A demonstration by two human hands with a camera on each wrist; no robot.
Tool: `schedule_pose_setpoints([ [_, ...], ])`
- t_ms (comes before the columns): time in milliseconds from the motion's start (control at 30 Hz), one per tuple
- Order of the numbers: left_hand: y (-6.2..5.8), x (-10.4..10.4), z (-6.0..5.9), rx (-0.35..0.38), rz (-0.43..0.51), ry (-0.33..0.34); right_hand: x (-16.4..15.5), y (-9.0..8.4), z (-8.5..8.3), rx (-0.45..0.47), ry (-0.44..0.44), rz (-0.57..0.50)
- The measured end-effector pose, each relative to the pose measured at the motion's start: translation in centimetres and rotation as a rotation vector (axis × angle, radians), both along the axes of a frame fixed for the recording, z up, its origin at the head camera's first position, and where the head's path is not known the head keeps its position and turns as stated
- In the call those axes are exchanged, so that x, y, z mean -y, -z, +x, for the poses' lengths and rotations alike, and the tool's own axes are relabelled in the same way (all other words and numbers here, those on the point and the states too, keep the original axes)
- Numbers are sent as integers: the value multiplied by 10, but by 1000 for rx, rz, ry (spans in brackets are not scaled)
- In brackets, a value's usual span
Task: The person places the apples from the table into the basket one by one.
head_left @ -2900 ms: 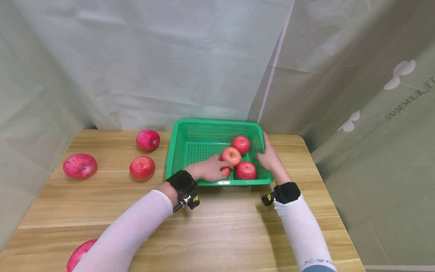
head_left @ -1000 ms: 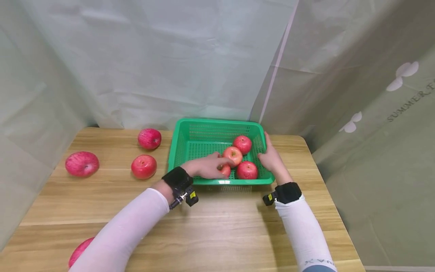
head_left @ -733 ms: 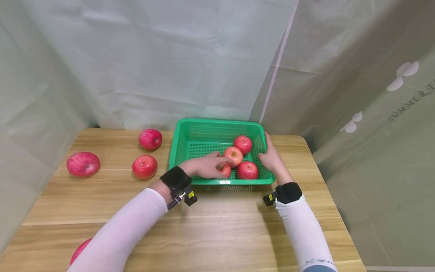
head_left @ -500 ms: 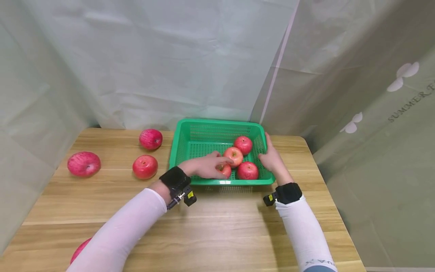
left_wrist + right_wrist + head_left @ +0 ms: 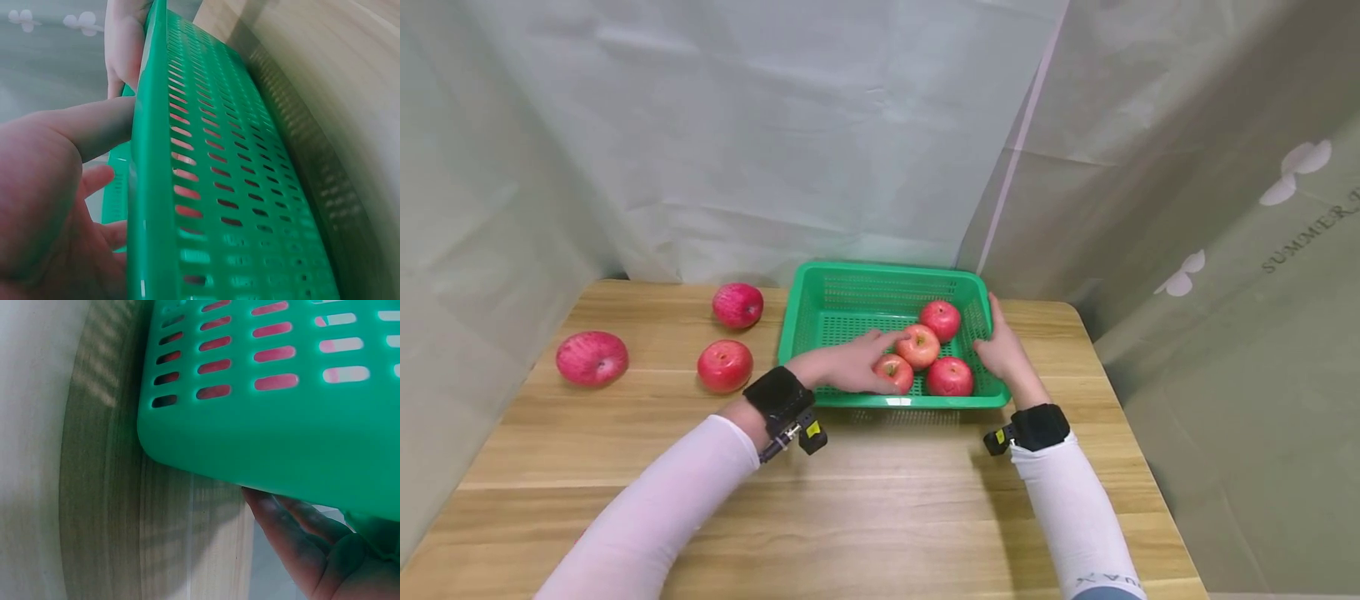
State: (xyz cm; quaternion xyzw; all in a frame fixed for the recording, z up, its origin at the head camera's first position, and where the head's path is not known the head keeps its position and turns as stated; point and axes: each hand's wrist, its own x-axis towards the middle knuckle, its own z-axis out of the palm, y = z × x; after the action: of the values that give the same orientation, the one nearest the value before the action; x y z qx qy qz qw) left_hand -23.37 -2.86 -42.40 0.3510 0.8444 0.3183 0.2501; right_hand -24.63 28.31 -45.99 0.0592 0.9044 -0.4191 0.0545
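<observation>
Wrist views show only slotted basket (image 5: 219, 187) wall.

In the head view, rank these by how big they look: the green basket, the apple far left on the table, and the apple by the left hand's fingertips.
1. Green basket, clearly largest.
2. Far-left apple.
3. Apple at the left hand fingertips, partly hidden behind the basket's near wall, so its true size is uncertain.
</observation>
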Motion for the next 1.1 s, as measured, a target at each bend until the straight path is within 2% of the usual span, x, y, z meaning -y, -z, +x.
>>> schedule_pose_setpoints([
  [100,1,5,1,-8,21,-4,-1,0,0,0,-7,1],
  [367,-1,18,4,-94,26,3,-4,-1,3,-3,-2,13],
  [600,-6,42,14,-144,60,-30,-2,0,1,-4,-15,3],
  [900,-5,65,21,-170,77,-51,-3,1,2,-6,-14,-4],
  [1100,-10,85,33,-191,100,-89,-1,0,1,-6,-14,-9],
])
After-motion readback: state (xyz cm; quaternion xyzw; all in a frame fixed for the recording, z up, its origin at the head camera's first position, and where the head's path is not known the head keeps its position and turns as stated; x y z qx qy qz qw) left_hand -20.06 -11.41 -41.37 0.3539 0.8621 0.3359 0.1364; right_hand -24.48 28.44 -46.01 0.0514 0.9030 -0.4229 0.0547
